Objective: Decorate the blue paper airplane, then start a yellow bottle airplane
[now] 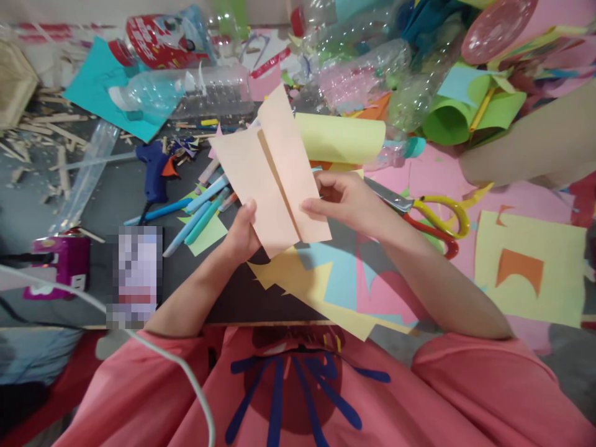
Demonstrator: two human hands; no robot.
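Both hands hold a sheet of pale peach paper point(254, 177) above the table, tilted, with a crease or overlapping edge running down its middle. My left hand point(244, 233) grips its lower left edge, thumb on top and fingers hidden behind. On the right edge, my right hand point(342, 198) pinches the paper between thumb and fingers. Several markers point(200, 214) lie just left of the sheet, and a rolled yellow paper point(342, 138) is behind it. Scissors with yellow and red handles point(440, 217) rest beside my right forearm.
A blue glue gun point(156, 171) lies at left near a phone point(137, 270) and a purple box point(69, 264). Plastic bottles point(186, 90) crowd the back. Coloured paper scraps point(321, 273) cover the front and right. A white cable point(186, 366) crosses the lower left.
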